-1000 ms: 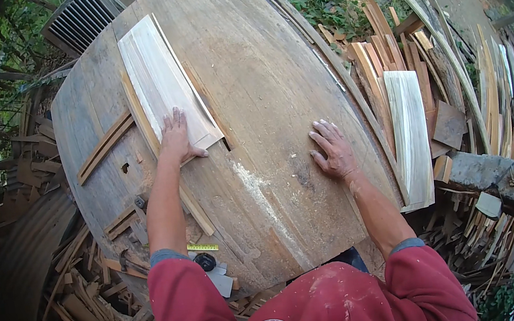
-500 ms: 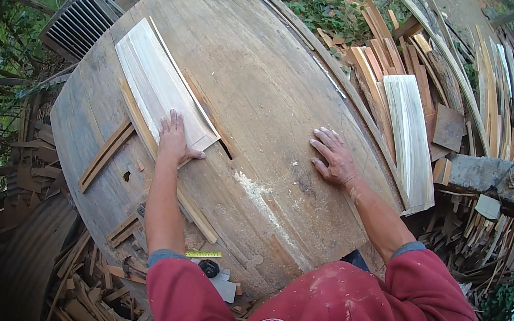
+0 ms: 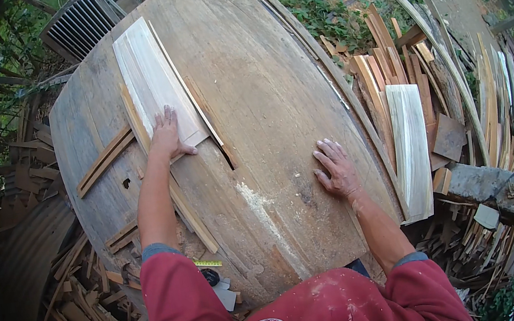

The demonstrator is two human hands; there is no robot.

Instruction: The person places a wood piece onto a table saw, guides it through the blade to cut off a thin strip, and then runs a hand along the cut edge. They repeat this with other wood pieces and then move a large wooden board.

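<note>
Left hand (image 3: 167, 137): fingers on pale plank (image 3: 149, 70)
Right hand (image 3: 339, 170): fingers on wooden tabletop (image 3: 266, 87)
Sawdust streak (image 3: 255, 201): bodyward, between both hands' fingers

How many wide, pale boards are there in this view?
2. One board lies on the table, under the left hand; the other board is right of the table, beside wood pieces. More may be hidden.
</note>
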